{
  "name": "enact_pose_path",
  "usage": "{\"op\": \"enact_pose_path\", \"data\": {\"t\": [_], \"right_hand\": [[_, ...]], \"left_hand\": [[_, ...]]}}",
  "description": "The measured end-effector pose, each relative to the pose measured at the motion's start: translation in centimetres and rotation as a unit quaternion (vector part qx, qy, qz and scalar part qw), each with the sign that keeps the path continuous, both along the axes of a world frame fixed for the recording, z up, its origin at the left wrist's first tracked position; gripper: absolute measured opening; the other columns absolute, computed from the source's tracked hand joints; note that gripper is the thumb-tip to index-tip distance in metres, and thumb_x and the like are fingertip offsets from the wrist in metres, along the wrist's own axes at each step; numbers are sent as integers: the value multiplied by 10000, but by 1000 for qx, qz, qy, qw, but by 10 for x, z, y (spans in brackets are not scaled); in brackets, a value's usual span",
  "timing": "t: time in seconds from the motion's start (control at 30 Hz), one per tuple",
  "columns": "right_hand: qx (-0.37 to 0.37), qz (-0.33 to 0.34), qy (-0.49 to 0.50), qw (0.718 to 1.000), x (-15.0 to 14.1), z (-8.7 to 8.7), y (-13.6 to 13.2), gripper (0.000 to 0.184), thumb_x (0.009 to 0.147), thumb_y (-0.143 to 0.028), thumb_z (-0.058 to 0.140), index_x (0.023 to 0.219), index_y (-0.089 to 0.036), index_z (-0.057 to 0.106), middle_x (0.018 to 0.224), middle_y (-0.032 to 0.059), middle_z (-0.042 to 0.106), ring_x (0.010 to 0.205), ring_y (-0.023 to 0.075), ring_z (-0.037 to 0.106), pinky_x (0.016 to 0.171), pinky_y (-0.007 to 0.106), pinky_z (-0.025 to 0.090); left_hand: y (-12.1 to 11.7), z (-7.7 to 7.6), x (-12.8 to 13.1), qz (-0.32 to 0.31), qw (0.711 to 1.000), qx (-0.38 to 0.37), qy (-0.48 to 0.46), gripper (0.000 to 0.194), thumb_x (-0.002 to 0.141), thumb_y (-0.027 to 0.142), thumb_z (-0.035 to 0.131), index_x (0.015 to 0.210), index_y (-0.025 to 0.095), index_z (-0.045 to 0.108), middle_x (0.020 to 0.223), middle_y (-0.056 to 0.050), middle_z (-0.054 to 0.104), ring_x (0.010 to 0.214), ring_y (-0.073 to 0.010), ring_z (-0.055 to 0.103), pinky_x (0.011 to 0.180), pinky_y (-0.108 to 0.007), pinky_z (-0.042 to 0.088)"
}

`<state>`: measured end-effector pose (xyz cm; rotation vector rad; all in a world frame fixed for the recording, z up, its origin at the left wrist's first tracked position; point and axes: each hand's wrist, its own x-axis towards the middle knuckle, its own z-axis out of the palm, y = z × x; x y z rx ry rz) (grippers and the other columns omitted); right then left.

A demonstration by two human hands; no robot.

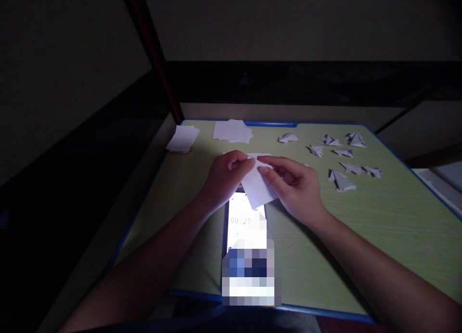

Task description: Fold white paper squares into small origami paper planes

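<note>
Between my two hands is a small sheet of white paper (258, 186), held above the table with one corner pointing down toward me. My left hand (229, 174) pinches its upper left edge between thumb and fingers. On the upper right, my right hand (298, 184) grips the same paper, thumb in front and fingers behind. Just below the paper lies a lit phone (240, 222) whose screen reads 00:27; its lower part is blurred out. Behind my hands, a bit of another white paper (265, 155) shows, mostly hidden.
Several folded paper figures (341, 180) are spread over the right side of the green table (378, 227). Two piles of white paper sheets, a left pile (183, 138) and a middle pile (232, 131), lie near the back. A blue rim (270, 124) edges the table, with a wall behind.
</note>
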<state>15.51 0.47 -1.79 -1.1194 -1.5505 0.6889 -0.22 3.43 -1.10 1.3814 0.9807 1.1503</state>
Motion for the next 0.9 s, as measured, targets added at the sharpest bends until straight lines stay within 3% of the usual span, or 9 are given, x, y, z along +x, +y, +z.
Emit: {"op": "enact_pose_path", "data": {"t": [0.4,0.7,0.9], "right_hand": [[-77,-1,99,992,-5,4,4,109,773,-274,720,810,-195,785,741,36,766,557,118,606,462,229,423],[-72,7,117,990,-6,4,4,131,771,-257,694,856,-181,759,691,15,714,515,89,534,432,204,387],[-105,54,131,984,-5,3,1,142,770,-276,705,867,-177,737,661,5,685,516,95,554,431,204,397]], "left_hand": [[-4,4,-1,-15,1000,-13,4,218,704,314,614,566,184,506,483,57,455,413,-57,413,345,-165,330],[-5,4,0,15,999,-11,32,192,722,343,583,635,178,538,503,60,469,419,-60,429,349,-166,360],[-2,1,0,31,999,-13,22,204,697,326,576,581,185,484,500,66,435,421,-56,393,338,-169,284]]}}
